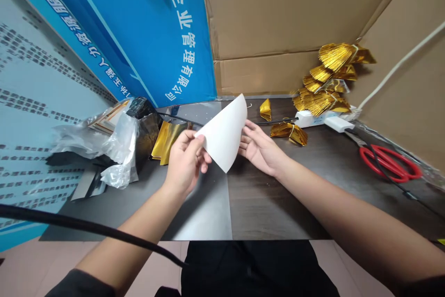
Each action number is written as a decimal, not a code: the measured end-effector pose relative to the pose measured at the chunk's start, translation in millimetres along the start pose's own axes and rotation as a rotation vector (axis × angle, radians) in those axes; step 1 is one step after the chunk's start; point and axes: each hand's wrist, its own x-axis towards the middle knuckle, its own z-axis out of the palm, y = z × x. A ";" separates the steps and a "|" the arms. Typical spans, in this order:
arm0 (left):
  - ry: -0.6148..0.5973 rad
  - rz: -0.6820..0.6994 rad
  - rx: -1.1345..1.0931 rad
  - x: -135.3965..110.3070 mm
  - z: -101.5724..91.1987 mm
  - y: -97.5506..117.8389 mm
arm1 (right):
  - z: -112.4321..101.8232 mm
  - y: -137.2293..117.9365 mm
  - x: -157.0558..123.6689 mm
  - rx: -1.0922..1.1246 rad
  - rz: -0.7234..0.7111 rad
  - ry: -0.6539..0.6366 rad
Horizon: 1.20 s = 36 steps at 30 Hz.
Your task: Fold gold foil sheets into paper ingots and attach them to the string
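Observation:
A white sheet of paper (225, 135) is held up above the dark table (278, 204), curved and tilted. My left hand (186, 162) pinches its lower left corner between thumb and fingers. My right hand (259, 146) is behind the sheet's right edge, fingers spread and touching its back. A stack of gold foil sheets (168, 138) lies just left of the hands.
Folded gold foil pieces (290, 132) lie beyond my right hand, with a pile of gold fans (325, 81) at the back right. Red scissors (391, 163) and a white power strip (316, 118) sit at right. Plastic bags (111, 144) at left. Cardboard walls (295, 19) behind.

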 end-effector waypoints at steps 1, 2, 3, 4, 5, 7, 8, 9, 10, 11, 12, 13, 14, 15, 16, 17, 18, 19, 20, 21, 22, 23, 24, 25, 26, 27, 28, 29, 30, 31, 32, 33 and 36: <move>0.004 -0.064 0.009 -5.0 -4.4 -8.7 | -1.6 -1.3 0.9 -0.019 -0.006 0.037; -0.002 -0.115 0.028 -10.6 -9.3 -16.9 | -3.2 -2.0 1.7 -0.053 -0.006 0.067; -0.005 -0.157 0.050 -16.6 -14.3 -24.4 | -4.6 -2.0 2.2 -0.099 0.000 0.088; -0.002 -0.175 0.070 -22.7 -19.2 -31.1 | -5.8 -1.6 2.5 -0.156 0.007 0.104; -0.008 -0.174 0.090 -28.7 -24.1 -36.7 | -6.7 -1.1 2.5 -0.219 0.011 0.119; -0.024 -0.150 0.151 -39.7 -33.6 -44.5 | -8.0 -0.1 1.8 -0.349 0.015 0.141; -0.033 -0.135 0.196 -44.3 -38.4 -46.6 | -8.4 0.1 1.3 -0.414 0.014 0.146; -0.077 -0.140 0.263 -48.1 -43.3 -47.2 | -9.0 -0.1 0.7 -0.480 0.015 0.147; -0.137 -0.143 0.344 -50.9 -48.4 -46.6 | -9.7 -0.5 0.1 -0.550 0.019 0.141; -0.233 -0.153 0.445 -52.6 -53.4 -44.7 | -10.6 -1.2 -0.5 -0.623 0.027 0.129; -0.338 -0.142 0.555 -53.2 -58.2 -41.9 | -11.9 -2.2 -0.9 -0.696 0.040 0.111; -0.425 -0.080 0.655 -52.7 -62.7 -38.5 | -13.5 -3.4 -1.4 -0.761 0.060 0.086; -0.481 0.033 0.750 -51.0 -66.7 -34.9 | -15.4 -4.8 -1.7 -0.811 0.086 0.057; -0.556 0.139 0.854 -48.5 -70.1 -31.6 | -17.5 -6.3 -2.1 -0.849 0.117 0.026; -0.614 0.236 0.929 -45.3 -72.8 -29.1 | -19.6 -7.7 -2.4 -0.876 0.150 -0.006; -0.653 0.314 0.978 -41.8 -74.8 -27.8 | -21.6 -9.2 -2.7 -0.898 0.181 -0.034; -0.676 0.378 1.022 -38.2 -76.2 -27.7 | -23.4 -10.4 -3.1 -0.918 0.204 -0.055; -0.687 0.433 1.055 -34.9 -77.0 -28.8 | -24.9 -11.5 -3.7 -0.943 0.215 -0.072; -0.696 0.482 1.078 -31.9 -77.2 -30.8 | -26.1 -12.3 -4.5 -0.979 0.215 -0.088; -0.701 0.529 1.097 -29.6 -77.0 -33.3 | -26.9 -12.8 -5.6 -1.023 0.203 -0.105; -0.706 0.579 1.111 -27.7 -76.4 -36.0 | -27.6 -13.2 -6.9 -1.074 0.176 -0.117; -0.708 0.636 1.119 -26.4 -75.5 -38.6 | -28.3 -13.3 -8.5 -1.134 0.139 -0.130; -0.704 0.693 1.123 -25.3 -74.4 -40.7 | -29.0 -13.3 -10.3 -1.203 0.092 -0.142; -0.696 0.742 1.124 -24.3 -73.3 -42.2 | -29.9 -13.3 -12.1 -1.281 0.033 -0.153; -0.693 0.777 1.122 -23.4 -72.3 -43.1 | -30.9 -13.4 -14.1 -1.360 -0.037 -0.162; -0.702 0.798 1.120 -22.3 -71.4 -43.5 | -32.0 -13.6 -16.2 -1.433 -0.107 -0.173; -0.721 0.805 1.125 -21.0 -70.6 -43.5 | -33.1 -13.9 -18.4 -1.493 -0.164 -0.186; -0.745 0.805 1.137 -19.7 -70.0 -43.3 | -33.9 -14.6 -20.7 -1.541 -0.207 -0.199; -0.771 0.801 1.153 -18.2 -69.6 -43.0 | -34.3 -15.4 -23.3 -1.583 -0.242 -0.210; -0.795 0.798 1.165 -16.7 -69.2 -42.7 | -34.0 -16.5 -26.0 -1.622 -0.272 -0.223; -0.812 0.791 1.170 -15.5 -68.9 -42.6 | -33.0 -17.8 -28.8 -1.655 -0.304 -0.239; -0.821 0.777 1.165 -14.4 -68.6 -42.6 | -31.5 -19.4 -31.7 -1.678 -0.344 -0.271; -0.807 0.690 1.113 -13.2 -67.5 -43.0 | -25.9 -24.6 -38.8 -1.572 -0.436 -0.496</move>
